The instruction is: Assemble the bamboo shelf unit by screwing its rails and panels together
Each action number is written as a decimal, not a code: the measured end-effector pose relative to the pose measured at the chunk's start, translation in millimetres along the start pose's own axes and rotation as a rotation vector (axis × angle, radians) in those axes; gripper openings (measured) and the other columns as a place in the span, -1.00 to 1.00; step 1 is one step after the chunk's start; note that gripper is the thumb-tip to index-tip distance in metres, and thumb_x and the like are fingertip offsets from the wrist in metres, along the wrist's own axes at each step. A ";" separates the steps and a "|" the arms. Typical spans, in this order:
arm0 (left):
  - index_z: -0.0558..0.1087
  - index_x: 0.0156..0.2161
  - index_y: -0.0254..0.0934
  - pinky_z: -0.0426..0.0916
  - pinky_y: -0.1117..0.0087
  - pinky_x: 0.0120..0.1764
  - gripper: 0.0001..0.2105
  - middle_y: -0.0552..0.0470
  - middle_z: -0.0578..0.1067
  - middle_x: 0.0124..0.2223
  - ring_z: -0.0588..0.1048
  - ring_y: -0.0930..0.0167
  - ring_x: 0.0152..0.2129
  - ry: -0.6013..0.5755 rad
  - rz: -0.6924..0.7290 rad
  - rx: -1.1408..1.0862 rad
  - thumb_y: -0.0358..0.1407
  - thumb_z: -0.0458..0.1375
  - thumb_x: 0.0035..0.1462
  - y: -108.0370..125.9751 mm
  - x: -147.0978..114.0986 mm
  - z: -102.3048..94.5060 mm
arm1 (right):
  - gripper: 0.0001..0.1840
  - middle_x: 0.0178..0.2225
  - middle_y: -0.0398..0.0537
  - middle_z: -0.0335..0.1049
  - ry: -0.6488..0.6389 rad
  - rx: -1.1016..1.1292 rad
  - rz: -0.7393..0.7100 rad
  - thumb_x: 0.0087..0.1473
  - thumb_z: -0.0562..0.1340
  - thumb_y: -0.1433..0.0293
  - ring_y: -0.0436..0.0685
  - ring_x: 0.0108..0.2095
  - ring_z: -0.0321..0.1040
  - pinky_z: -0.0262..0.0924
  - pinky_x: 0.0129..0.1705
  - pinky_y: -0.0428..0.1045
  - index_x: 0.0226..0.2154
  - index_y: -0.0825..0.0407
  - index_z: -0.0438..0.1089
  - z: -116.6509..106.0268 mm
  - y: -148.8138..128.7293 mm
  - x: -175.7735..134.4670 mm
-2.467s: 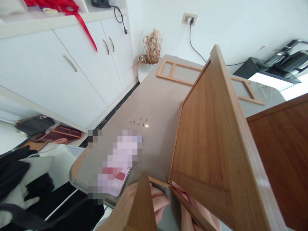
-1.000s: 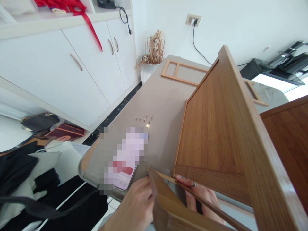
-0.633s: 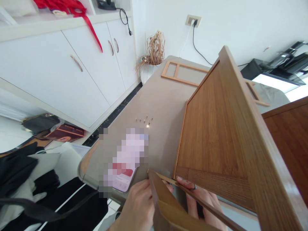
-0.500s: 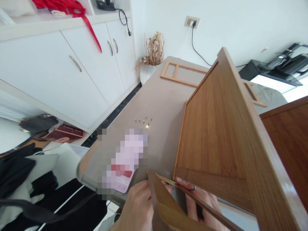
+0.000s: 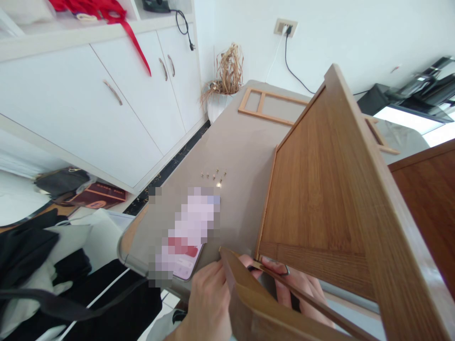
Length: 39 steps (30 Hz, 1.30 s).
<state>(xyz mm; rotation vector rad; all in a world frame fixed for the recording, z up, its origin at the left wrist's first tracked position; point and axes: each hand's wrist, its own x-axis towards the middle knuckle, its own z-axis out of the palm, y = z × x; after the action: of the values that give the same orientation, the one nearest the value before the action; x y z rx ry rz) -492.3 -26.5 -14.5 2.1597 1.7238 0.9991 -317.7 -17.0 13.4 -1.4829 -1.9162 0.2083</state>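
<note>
A large brown wooden panel (image 5: pixel 313 199) stands on edge across the table, framed by a thick rail (image 5: pixel 377 189). Nearest me a curved wooden frame piece (image 5: pixel 249 303) juts from its lower corner, with a thin wooden strip (image 5: pixel 313 303) alongside. My left hand (image 5: pixel 209 296) is closed around the curved piece from the left, its fingertips reaching behind it by the joint. My right hand (image 5: pixel 305 286), ring on one finger, is closed over the thin strip just below the panel's bottom corner. Whatever small thing lies between the fingertips is hidden.
A phone (image 5: pixel 186 265) with a blurred screen lies near the table edge (image 5: pixel 131 260). Several small brass-coloured screws (image 5: pixel 213 177) sit beyond it. A slim wooden frame (image 5: pixel 261 102) lies at the back, near a dried potted plant (image 5: pixel 227 71). White cabinets (image 5: pixel 135 109) line the left.
My left fingertips have shifted up towards the joint between the curved piece and panel. The curved piece has tilted slightly. The view has moved a little.
</note>
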 end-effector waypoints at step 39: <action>0.51 0.00 -0.11 0.20 0.43 -0.44 -0.73 0.25 0.57 -0.48 0.55 0.47 -0.54 -0.200 -0.032 0.053 -0.31 0.22 0.18 8.7 28.9 -27.4 | -0.87 -0.26 -0.11 0.53 -0.076 0.074 -0.038 0.33 0.12 0.39 0.05 -0.29 0.40 0.19 -0.16 0.00 -0.17 -0.03 0.38 -0.8 7.0 -0.3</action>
<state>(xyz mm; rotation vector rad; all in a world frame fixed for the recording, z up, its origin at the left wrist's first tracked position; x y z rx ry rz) -499.7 -9.2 21.7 2.1728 1.7028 0.7092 -311.6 -15.2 10.2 -1.4069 -1.9734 0.3187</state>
